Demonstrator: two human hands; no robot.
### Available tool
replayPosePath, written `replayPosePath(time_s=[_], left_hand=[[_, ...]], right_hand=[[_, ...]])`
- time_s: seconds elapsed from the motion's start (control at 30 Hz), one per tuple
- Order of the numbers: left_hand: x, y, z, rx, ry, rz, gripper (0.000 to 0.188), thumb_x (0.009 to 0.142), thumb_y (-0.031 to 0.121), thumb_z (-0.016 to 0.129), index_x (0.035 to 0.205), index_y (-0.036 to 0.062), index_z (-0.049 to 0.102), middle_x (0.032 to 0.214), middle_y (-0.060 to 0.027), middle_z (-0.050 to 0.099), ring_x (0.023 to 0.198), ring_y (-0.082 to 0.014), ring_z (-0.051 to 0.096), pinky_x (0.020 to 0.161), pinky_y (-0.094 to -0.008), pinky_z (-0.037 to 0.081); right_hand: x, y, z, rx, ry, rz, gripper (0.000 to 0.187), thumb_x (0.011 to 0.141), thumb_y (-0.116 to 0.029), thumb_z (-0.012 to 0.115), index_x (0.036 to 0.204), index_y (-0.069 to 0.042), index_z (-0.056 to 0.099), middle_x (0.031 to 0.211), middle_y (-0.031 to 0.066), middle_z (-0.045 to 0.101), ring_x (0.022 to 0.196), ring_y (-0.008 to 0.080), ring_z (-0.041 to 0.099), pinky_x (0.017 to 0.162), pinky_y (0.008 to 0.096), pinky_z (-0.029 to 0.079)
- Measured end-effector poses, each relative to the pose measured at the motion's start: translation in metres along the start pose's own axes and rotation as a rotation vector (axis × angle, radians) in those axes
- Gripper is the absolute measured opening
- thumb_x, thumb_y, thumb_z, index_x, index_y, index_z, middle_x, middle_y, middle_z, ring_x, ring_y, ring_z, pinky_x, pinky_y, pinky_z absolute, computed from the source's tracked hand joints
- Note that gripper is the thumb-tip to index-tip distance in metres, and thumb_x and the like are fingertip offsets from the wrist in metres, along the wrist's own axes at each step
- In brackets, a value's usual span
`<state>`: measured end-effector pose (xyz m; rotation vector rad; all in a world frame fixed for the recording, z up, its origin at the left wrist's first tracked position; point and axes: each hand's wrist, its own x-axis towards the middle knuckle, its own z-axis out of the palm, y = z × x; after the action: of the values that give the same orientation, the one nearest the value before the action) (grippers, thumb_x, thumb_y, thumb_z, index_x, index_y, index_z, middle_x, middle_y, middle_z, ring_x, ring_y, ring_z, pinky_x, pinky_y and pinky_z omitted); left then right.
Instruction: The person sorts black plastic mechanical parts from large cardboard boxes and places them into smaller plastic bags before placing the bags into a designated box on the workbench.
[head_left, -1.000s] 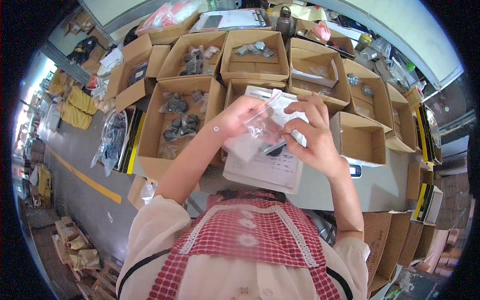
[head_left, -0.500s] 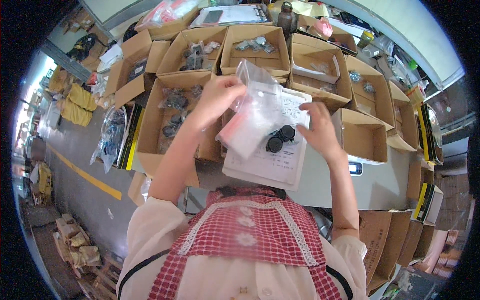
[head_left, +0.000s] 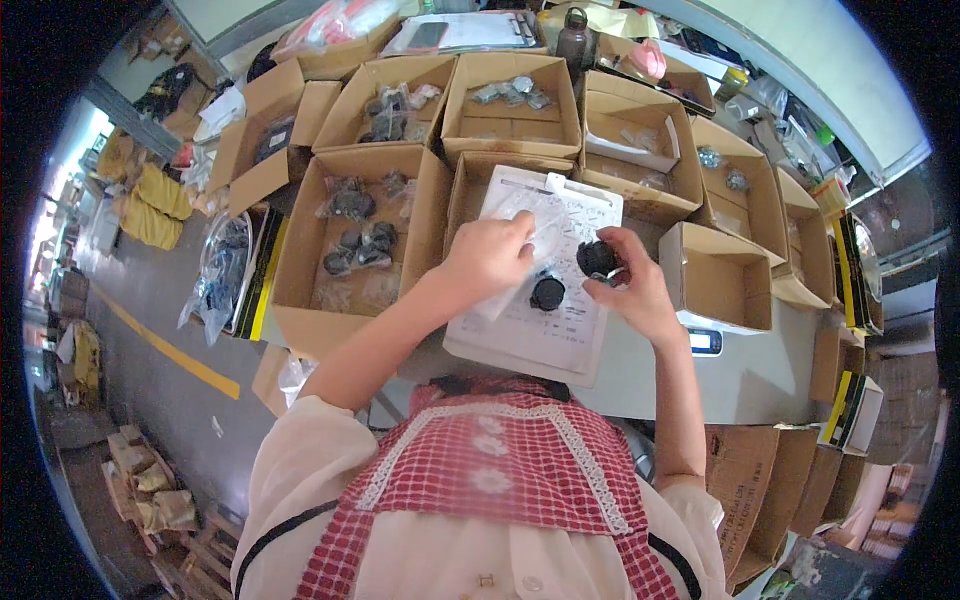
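My left hand point(head_left: 488, 258) is closed on the edge of a clear plastic bag point(head_left: 547, 232). The bag is smeared by motion and partly hidden behind that hand. A black round ribbed part point(head_left: 598, 258) is pinched between the thumb and fingers of my right hand point(head_left: 638, 288), just above the written sheets. Between both hands a second black round part point(head_left: 547, 293) rests on the paper. Under it all lies a white clipboard point(head_left: 520, 360) with handwritten sheets, its top end overlapping an open cardboard box point(head_left: 470, 190).
Open cardboard boxes with bagged small parts surround the clipboard, including one at left point(head_left: 300, 270) and one at right point(head_left: 712, 290). A small device with a display point(head_left: 705, 342) sits on the grey table point(head_left: 765, 370). A dark bottle point(head_left: 573, 40) stands at the back.
My right hand has picked up one of the black round parts from the sheets. My left hand has moved right and lower with the bag, which no longer spreads across the clipboard's left side.
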<state>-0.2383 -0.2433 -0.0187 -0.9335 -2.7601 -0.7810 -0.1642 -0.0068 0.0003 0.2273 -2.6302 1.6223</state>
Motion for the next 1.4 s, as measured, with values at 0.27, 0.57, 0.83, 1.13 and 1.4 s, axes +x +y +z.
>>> replayPosePath(time_s=[0.27, 0.57, 0.83, 1.13, 1.4], left_hand=[[0.008, 0.024, -0.007, -0.297, -0.168, -0.041, 0.019, 0.086, 0.015, 0.061, 0.099, 0.0027, 0.069, 0.077, -0.0190, 0.069, 0.073, -0.0333, 0.069, 0.069, -0.0406, 0.054], [0.004, 0.026, -0.002, -0.229, -0.050, -0.015, 0.017, 0.086, 0.016, 0.058, 0.090, 0.0035, 0.069, 0.078, -0.0197, 0.068, 0.073, -0.0375, 0.066, 0.068, -0.0477, 0.051], [0.000, 0.047, -0.017, -0.054, 0.087, 0.028, 0.007, 0.085, 0.013, 0.062, 0.088, 0.0079, 0.065, 0.069, -0.0156, 0.065, 0.068, -0.0341, 0.065, 0.066, -0.0451, 0.051], [-0.004, 0.057, -0.031, -0.301, 0.153, 0.029, 0.006, 0.087, 0.012, 0.064, 0.091, 0.0087, 0.067, 0.070, -0.0145, 0.065, 0.065, -0.0317, 0.066, 0.059, -0.0415, 0.050], [-0.006, 0.065, -0.038, -0.368, 0.186, 0.085, 0.010, 0.090, 0.010, 0.063, 0.096, 0.0052, 0.068, 0.069, -0.0150, 0.064, 0.060, -0.0251, 0.065, 0.056, -0.0356, 0.049]], right_hand=[[0.003, -0.004, 0.008, 0.135, -0.097, 0.001, 0.056, 0.078, -0.014, 0.076, 0.128, 0.000, 0.054, 0.102, 0.0103, 0.068, 0.088, 0.0125, 0.062, 0.080, 0.0296, 0.051], [0.006, -0.005, 0.004, -0.073, -0.277, -0.020, 0.058, 0.083, -0.018, 0.074, 0.132, 0.002, 0.051, 0.102, 0.0159, 0.070, 0.089, 0.0184, 0.066, 0.080, 0.0345, 0.052], [0.009, -0.007, -0.005, 0.369, -0.068, 0.165, 0.036, 0.080, -0.003, 0.078, 0.111, 0.002, 0.060, 0.088, 0.0124, 0.071, 0.078, 0.0121, 0.066, 0.068, 0.0270, 0.053], [-0.007, -0.038, 0.020, -0.137, 0.173, -0.141, 0.033, 0.079, -0.018, 0.080, 0.106, -0.002, 0.069, 0.083, 0.0158, 0.071, 0.065, 0.0176, 0.069, 0.063, 0.0299, 0.055], [-0.006, -0.046, 0.021, 0.126, 0.384, 0.004, 0.021, 0.084, -0.012, 0.077, 0.099, -0.001, 0.067, 0.074, 0.0090, 0.070, 0.059, 0.0094, 0.063, 0.053, 0.0258, 0.051]])
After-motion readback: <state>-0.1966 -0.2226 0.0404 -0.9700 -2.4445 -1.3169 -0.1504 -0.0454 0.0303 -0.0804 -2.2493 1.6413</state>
